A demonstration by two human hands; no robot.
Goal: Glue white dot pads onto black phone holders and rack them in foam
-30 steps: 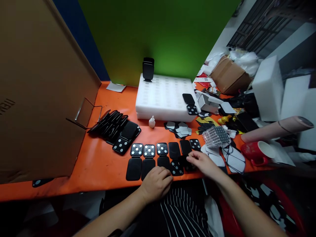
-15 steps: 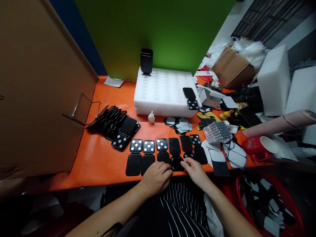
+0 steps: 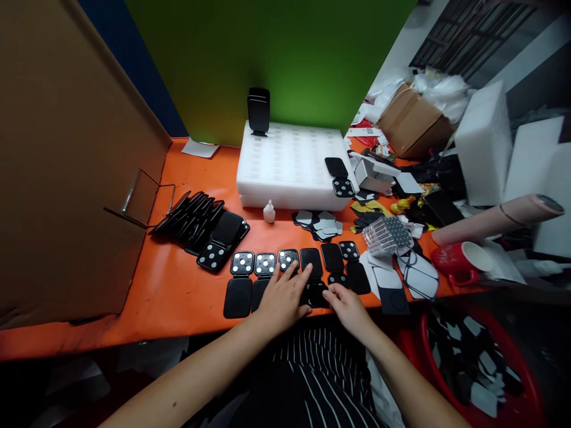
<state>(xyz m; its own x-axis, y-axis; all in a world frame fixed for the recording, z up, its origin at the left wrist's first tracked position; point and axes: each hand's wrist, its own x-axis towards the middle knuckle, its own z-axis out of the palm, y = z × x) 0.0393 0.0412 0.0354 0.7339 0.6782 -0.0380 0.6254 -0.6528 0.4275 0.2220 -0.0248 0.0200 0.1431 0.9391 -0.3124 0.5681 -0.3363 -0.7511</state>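
A row of black hinged two-part panels lies along the table's near edge, some halves showing pale round dots, such as the leftmost panel. My left hand rests over the row with its fingers spread, hiding part of the panels beneath. My right hand has thumb and forefinger pinched at the right edge of a thin black square pad, which lies over the near half of a hinged panel. Loose black and grey pads lie behind the row, near a small white dropper bottle.
A pile of black panels lies left beside a wire stand and cardboard. White foam stands behind. A red mug and pink tumbler stand right, above a red bin of scraps.
My left hand has opened from curled fingers to spread ones and reached forward over the row. My right hand keeps its pinch on the pad's edge. The view has shifted slightly.
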